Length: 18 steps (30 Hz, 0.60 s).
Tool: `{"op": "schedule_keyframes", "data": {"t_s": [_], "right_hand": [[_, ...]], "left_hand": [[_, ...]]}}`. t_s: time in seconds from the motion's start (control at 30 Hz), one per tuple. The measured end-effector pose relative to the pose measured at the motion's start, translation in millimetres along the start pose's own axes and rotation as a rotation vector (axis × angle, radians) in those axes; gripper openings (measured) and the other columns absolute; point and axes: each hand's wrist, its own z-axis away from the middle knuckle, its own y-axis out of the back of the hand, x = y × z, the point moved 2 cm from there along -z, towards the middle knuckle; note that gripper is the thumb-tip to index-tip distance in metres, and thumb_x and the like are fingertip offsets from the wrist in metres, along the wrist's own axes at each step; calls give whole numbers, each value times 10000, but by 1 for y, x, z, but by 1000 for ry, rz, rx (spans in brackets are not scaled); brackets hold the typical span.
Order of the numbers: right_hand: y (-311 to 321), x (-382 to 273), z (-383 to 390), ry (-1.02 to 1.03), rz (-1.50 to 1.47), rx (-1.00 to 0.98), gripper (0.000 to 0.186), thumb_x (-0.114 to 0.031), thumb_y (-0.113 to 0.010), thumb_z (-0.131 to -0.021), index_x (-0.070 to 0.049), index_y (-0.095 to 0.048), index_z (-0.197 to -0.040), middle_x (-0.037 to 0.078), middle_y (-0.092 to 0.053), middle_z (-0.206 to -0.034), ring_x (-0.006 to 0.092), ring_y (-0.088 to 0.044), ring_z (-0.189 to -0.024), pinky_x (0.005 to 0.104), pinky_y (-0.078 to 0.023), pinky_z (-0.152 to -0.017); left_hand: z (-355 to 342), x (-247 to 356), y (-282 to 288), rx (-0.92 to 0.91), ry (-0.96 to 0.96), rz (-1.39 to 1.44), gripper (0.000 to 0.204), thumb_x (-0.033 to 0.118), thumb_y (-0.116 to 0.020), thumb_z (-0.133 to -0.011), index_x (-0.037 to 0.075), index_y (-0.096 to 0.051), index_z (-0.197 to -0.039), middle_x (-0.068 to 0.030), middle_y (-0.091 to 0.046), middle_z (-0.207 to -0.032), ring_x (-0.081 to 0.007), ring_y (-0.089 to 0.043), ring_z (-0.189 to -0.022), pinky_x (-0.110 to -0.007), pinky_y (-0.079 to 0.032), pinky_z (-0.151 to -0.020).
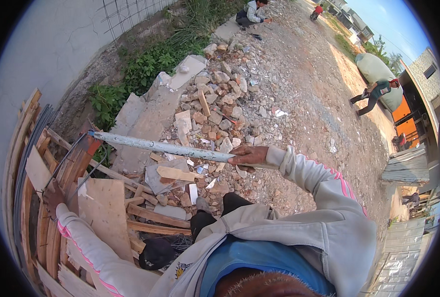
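Rubble-strewn ground [304, 99] lies near a pale wall [47, 54] as the right hand [252, 157] clasps a light-blue pipe [165, 147], the left hand [54, 196], grip unclear, beside dark rods [63, 162].

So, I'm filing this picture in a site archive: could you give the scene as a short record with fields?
Right hand: closed around a pale-blue pipe
Left hand: at a thin dark rod, grip unclear
Wood: boards and planks, left and below the pipe
Ground: broken rubble ahead
Others: a crouching person; another beside a large pale-green bundle
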Motion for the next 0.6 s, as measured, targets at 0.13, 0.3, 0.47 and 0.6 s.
{"op": "schedule_keyframes", "data": {"t_s": [0.13,0.3,0.47,0.6], "right_hand": [[5,-4,5,-52,-139,-162,476,-517,-636,-939,-82,-597,-1128,-2,-507,-628,99,-514,-487,284,-439,-463],[-6,10,-6,-30,-244,-267,349,-424,-751,-875,-125,-574,-911,-42,-522,-608,68,-508,-487,249,-427,-415],[-33,-7,-13,31,-188,-215,315,-364,-719,-916,-90,-581,-989,-55,-500,-616,60,-486,-466,226,-391,-392],[-97,7,2,26,-362,-232,272,-278,-689,-946,-43,-555,-980,-16,-478,-606,75,-474,-448,252,-393,-396]], "left_hand": [[34,-5,25,75,-46,39,877,840,-234,-874,270,-371,-1525,-130,-307,-1595,-362,-318,-1452,-637,-275,-1123],[-9,-17,-23,73,-30,5,911,814,-240,-894,186,-332,-1547,-115,-313,-1599,-369,-263,-1471,-578,-253,-1165],[-78,-100,-59,126,53,-105,896,815,-338,-867,199,-403,-1514,-120,-358,-1569,-364,-371,-1417,-613,-254,-1142],[20,-7,9,174,-50,81,930,835,-276,-865,202,-334,-1543,-112,-304,-1599,-387,-319,-1445,-651,-212,-1138]]}}
